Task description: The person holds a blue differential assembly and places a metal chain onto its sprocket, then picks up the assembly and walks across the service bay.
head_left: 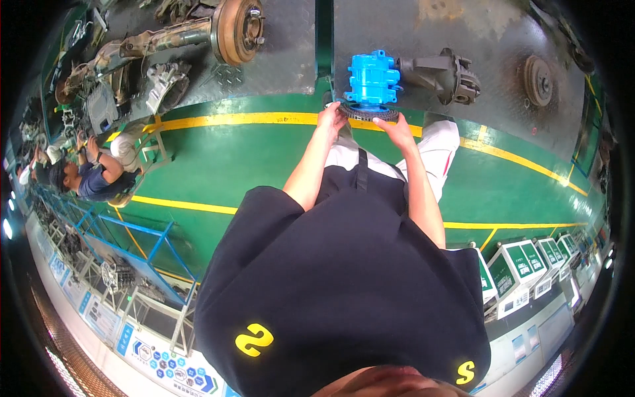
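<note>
A bright blue metal housing (374, 79) with lugs stands at the near edge of the dark metal surface in front of me. A black round wheel with a ribbed or toothed rim (370, 114) is at its near end; whether the two are joined I cannot tell. My left hand (333, 116) closes on the wheel's left side, its fingers partly hidden behind the rim. On the opposite side my right hand (397, 130) grips the rim, with the thumb on the near face. Just right of the blue housing lies a grey-brown differential unit (444, 74).
A rusty axle with a brake drum (235, 32) lies at the far left, near a silver casting (165, 86). Another rusty drum (538, 81) sits at the right. One person (99, 175) sits on the left. Behind me stand a blue frame (155, 248) and white-green cabinets (519, 264).
</note>
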`<state>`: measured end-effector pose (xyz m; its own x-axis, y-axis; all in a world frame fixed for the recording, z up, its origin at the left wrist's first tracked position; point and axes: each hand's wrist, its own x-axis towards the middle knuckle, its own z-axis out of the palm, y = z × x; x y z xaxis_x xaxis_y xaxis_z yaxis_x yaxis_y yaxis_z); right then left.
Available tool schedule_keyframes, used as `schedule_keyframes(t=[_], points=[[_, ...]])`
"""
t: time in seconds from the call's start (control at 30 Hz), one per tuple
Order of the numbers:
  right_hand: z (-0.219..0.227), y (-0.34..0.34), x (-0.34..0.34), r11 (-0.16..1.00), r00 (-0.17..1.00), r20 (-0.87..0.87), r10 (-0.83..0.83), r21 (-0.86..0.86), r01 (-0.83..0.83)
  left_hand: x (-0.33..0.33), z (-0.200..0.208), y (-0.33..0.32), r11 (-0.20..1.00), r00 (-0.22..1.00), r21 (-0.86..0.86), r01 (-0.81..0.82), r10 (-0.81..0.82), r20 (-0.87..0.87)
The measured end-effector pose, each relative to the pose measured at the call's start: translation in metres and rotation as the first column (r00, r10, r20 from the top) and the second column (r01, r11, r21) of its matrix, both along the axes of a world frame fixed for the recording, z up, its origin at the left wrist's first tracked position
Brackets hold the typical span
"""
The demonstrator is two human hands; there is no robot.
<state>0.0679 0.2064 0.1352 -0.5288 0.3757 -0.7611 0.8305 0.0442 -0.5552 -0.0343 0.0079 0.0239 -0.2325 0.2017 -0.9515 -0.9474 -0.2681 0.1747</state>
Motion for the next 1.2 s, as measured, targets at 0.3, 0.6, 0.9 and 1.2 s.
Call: schedule_keyframes(t=[0.3,0.6,0.9,1.2], points=[[0.003,0.008,-0.012,1.000,0.999,-0.039,0.007,0.016,-0.006,-0.008,0.027,0.020,0.946,0.982,-0.299,0.124,-0.160,-0.101],[0.014,0.006,-0.013,0.998,1.000,-0.005,-0.024,0.066,0.024,-0.012,0.031,0.014,0.939,0.978,-0.313,0.140,-0.181,-0.107],[-0.006,0.007,0.001,0.998,0.999,-0.014,-0.044,0.043,0.045,-0.018,0.035,0.015,0.945,0.963,-0.214,0.249,-0.265,-0.049],[-0.020,0.006,0.007,0.995,1.000,0.018,0.001,0.100,-0.002,-0.026,0.038,0.018,0.919,0.947,-0.283,0.275,-0.310,-0.086]])
